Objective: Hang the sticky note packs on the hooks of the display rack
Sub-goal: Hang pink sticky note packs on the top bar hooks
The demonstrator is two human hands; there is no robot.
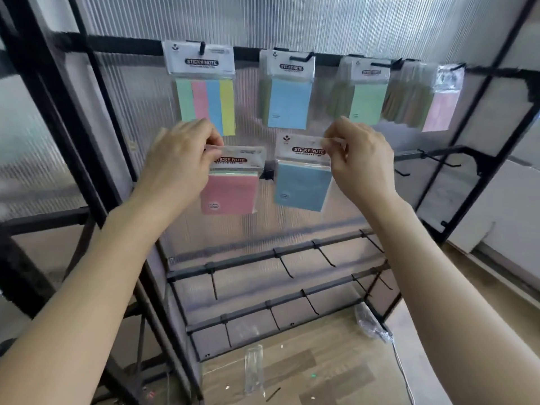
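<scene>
- Behind, a ribbed panel (292, 19) backs the display rack (117, 45).
- The left hand (181, 159) pinches the pink pack (230, 191) just left of the middle hook (267, 172) — the right hand (359, 159) pinches the blue pack (302, 185) just right.
- Line one header hole onto the hook tip.

My left hand (178, 159) pinches the pink pack (230, 191) by its header, fingers curled. My right hand (362, 159) pinches the blue pack (302, 185) the same way. Both packs side by side, apart, black hook mount (267, 173) between them. Top rail (117, 45) carries the striped pack (204, 103), hung blue pack (287, 103), green pack (368, 103) and hung pink pack (438, 112), one per hook. Clear wrapper (254, 369) on the floor (321, 361).
</scene>
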